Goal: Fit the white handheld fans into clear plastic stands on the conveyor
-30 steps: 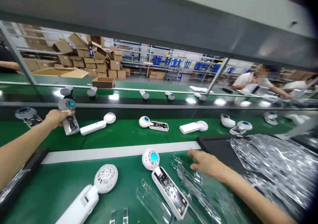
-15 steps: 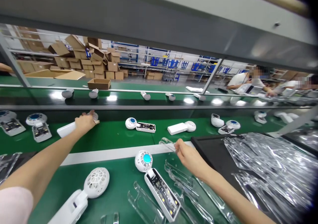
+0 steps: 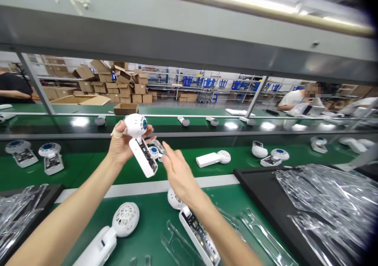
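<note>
My left hand (image 3: 119,146) holds up a white fan unit (image 3: 143,157) by its round head, its open handle showing the circuit board. Close to its right, my right hand (image 3: 178,171) pinches a clear plastic piece (image 3: 158,145). On the green bench below lies a white fan (image 3: 125,218) with its grille up. Beside it, partly behind my right forearm, is another fan unit with a bare board (image 3: 199,234). Loose clear plastic pieces (image 3: 262,234) lie around it.
Black trays of clear plastic parts stand at right (image 3: 333,195) and left (image 3: 22,209). More fan units (image 3: 209,159) lie along the green belt. A metal frame (image 3: 189,41) spans overhead. Cardboard boxes and people are beyond.
My left hand has lifted a fan unit off the belt and turned it board side out. My right hand has moved left and up with the clear piece. The view has tilted up slightly.
</note>
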The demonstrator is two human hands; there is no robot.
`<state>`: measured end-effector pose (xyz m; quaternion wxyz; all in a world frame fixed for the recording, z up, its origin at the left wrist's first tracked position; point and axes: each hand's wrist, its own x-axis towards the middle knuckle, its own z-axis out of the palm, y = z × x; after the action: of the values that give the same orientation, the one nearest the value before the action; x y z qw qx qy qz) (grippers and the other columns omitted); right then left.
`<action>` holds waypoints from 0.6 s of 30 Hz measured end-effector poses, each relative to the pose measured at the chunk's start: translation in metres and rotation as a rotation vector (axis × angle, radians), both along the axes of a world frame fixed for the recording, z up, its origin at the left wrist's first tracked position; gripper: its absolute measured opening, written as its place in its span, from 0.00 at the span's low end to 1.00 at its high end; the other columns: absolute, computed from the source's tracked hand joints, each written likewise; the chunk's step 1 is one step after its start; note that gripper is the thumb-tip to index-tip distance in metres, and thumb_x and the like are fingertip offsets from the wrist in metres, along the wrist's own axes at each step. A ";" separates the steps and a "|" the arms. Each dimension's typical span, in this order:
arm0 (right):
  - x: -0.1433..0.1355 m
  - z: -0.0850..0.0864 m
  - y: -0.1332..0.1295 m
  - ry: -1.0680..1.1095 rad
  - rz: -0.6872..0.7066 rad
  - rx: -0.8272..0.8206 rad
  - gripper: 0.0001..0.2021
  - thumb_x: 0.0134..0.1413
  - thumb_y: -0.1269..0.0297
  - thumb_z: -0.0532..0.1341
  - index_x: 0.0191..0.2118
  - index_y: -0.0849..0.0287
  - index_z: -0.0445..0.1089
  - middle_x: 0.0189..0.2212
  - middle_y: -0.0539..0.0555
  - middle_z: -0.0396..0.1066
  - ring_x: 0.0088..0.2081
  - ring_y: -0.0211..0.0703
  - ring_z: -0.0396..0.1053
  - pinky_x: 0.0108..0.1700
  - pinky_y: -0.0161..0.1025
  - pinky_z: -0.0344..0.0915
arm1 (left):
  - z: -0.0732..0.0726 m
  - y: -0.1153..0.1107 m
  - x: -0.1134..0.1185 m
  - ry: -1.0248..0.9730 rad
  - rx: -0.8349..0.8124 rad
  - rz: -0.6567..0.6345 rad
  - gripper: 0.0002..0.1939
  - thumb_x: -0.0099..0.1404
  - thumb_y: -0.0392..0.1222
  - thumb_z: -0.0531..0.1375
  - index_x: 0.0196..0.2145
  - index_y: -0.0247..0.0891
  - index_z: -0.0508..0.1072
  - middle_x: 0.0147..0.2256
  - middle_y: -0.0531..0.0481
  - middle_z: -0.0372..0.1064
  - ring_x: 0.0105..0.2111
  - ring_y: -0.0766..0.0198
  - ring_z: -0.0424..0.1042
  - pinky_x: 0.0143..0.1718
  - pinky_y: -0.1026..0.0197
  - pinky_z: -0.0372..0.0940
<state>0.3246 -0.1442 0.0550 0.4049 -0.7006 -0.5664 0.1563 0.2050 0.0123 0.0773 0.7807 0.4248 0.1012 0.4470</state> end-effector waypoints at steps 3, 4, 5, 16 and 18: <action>-0.027 0.001 0.003 -0.041 -0.011 0.004 0.27 0.65 0.55 0.45 0.69 0.48 0.46 0.44 0.59 0.61 0.49 0.54 0.63 0.51 0.53 0.62 | 0.003 -0.014 0.003 -0.050 0.025 -0.047 0.28 0.47 0.58 0.66 0.41 0.38 0.74 0.35 0.43 0.76 0.45 0.46 0.74 0.49 0.41 0.67; -0.033 0.002 0.004 -0.040 -0.015 0.017 0.27 0.65 0.55 0.44 0.69 0.47 0.45 0.44 0.58 0.60 0.49 0.54 0.62 0.51 0.53 0.62 | 0.004 -0.015 0.002 -0.057 0.037 -0.057 0.28 0.47 0.59 0.66 0.41 0.38 0.74 0.35 0.44 0.76 0.45 0.46 0.74 0.50 0.41 0.67; -0.038 0.002 0.005 -0.034 -0.020 0.032 0.27 0.66 0.55 0.44 0.69 0.46 0.45 0.44 0.58 0.60 0.49 0.54 0.62 0.51 0.54 0.62 | 0.004 -0.016 0.000 -0.059 0.046 -0.067 0.28 0.48 0.58 0.66 0.42 0.38 0.73 0.35 0.44 0.76 0.45 0.47 0.74 0.50 0.41 0.67; -0.049 -0.016 0.003 0.270 0.218 0.032 0.32 0.65 0.54 0.48 0.70 0.45 0.34 0.63 0.57 0.54 0.62 0.53 0.54 0.61 0.53 0.54 | 0.005 -0.028 -0.010 -0.070 0.109 -0.093 0.27 0.48 0.56 0.67 0.44 0.41 0.73 0.32 0.47 0.74 0.42 0.48 0.74 0.49 0.41 0.67; -0.039 -0.016 0.003 0.323 0.296 0.055 0.33 0.64 0.55 0.50 0.70 0.47 0.36 0.63 0.55 0.55 0.63 0.50 0.54 0.62 0.49 0.53 | 0.003 -0.027 -0.011 -0.049 0.108 -0.064 0.29 0.48 0.58 0.67 0.44 0.40 0.74 0.35 0.45 0.75 0.43 0.47 0.74 0.48 0.43 0.68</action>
<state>0.2860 -0.1407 0.0391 0.4819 -0.5643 -0.5949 0.3090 0.1937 -0.0150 0.0806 0.7727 0.4583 0.0443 0.4370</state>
